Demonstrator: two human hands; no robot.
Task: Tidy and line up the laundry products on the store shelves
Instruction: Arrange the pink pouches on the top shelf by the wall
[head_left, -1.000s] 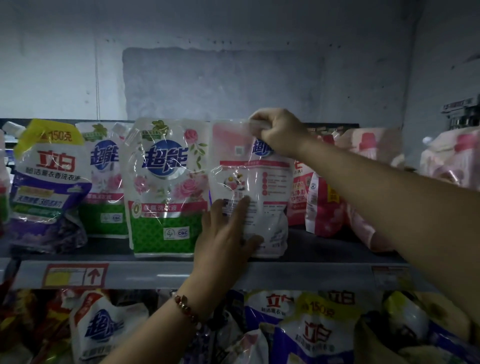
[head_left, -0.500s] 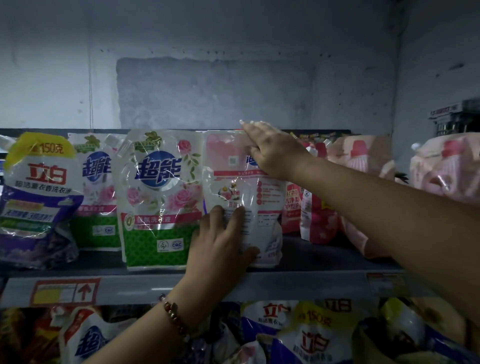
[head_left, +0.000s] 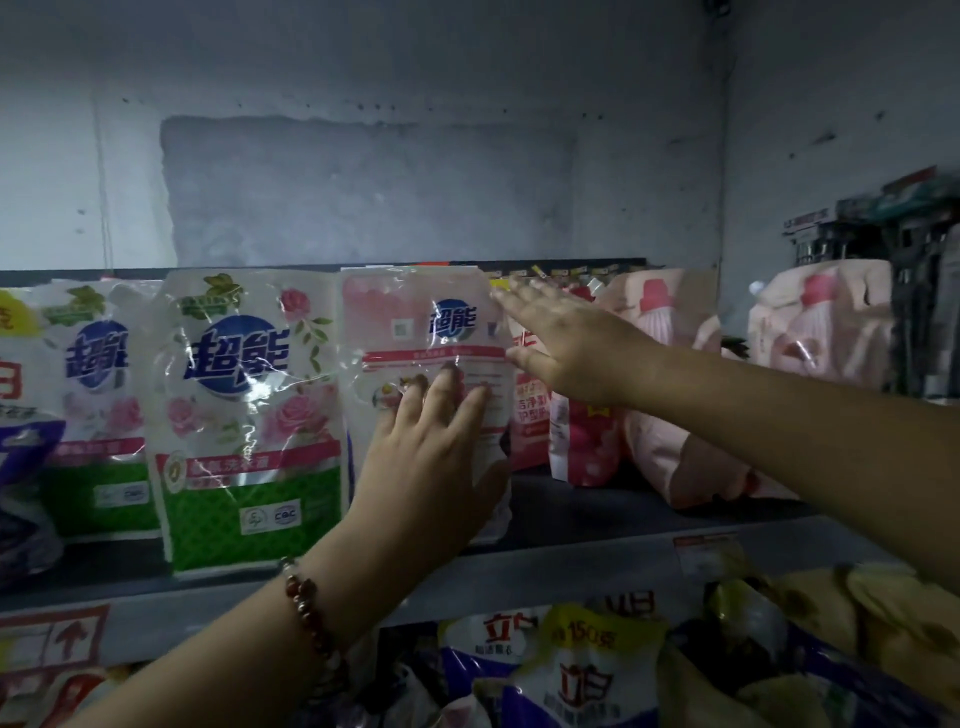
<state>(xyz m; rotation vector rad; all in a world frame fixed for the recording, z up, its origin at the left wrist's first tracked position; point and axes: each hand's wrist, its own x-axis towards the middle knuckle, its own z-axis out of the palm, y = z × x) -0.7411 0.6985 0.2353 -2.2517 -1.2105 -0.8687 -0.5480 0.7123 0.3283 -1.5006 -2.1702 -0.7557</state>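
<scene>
A pink-and-white detergent pouch (head_left: 405, 322) stands upright on the shelf (head_left: 571, 566), showing its back label. My left hand (head_left: 436, 467) lies flat against its lower front, fingers spread. My right hand (head_left: 566, 348) is open, fingers stretched out past the pouch's upper right corner, holding nothing. To the left stands a green-and-white rose pouch (head_left: 249, 415), touching the pink one, and beside that another of the same kind (head_left: 98, 410). A purple pouch (head_left: 21, 441) is cut off at the left edge.
Right of the pink pouch, red and pink pouches (head_left: 582, 441) and pale pink bags (head_left: 670, 364) sit further back, leaning unevenly. Another pink bag (head_left: 821, 322) stands at far right. Purple and yellow pouches (head_left: 587, 670) fill the shelf below. A price tag (head_left: 52, 639) hangs on the shelf edge.
My right hand has let go of the pink pouch's top corner and opened, sliding off to the right. My left hand stays pressed on the pouch's front. The camera has moved closer.
</scene>
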